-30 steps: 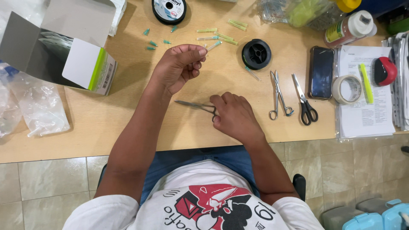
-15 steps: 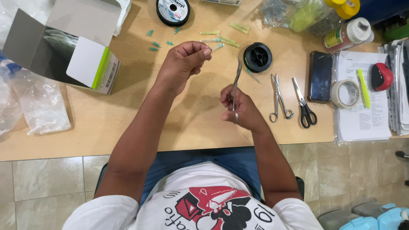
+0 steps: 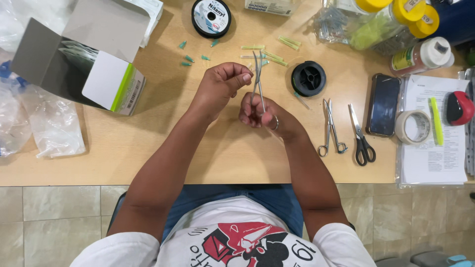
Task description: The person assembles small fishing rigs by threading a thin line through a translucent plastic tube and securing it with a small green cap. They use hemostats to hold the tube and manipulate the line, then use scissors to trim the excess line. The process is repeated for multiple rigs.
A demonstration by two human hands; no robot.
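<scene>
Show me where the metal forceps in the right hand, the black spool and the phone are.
metal forceps [image 3: 258, 79], head view, on the shaft.
black spool [image 3: 308, 78], head view, on its hub.
phone [image 3: 383, 105], head view, on the screen.

Light wooden tabletop filling upper frame, straight front edge. Beige tiled floor below, pale grout lines, from 7 to 5 o'clock. Dark chair edge at 7 o'clock. Even, soft lighting.
</scene>
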